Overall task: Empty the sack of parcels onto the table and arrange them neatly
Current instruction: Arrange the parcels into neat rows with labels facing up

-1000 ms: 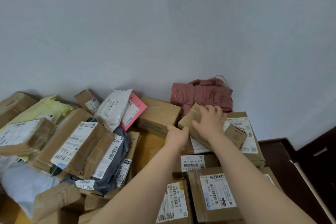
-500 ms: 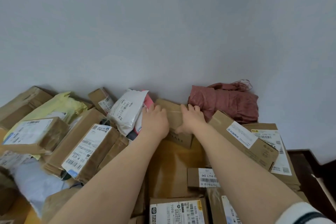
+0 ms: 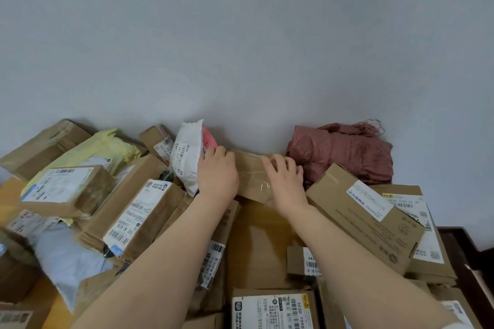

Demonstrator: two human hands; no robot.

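- The left hand and right hand are each grasping one end of a taped cardboard box.
- The box is lying by the wall, between a white mailer and the red sack.

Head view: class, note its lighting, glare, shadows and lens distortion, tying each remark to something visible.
Head view: light is soft and even on the wall; one glare patch sits on the clear tape of the taped box gripped by the left hand and right hand; a faint shadow lies behind the yellow mailer; forearms balloon toward the bottom edge, wide-angle stretch.
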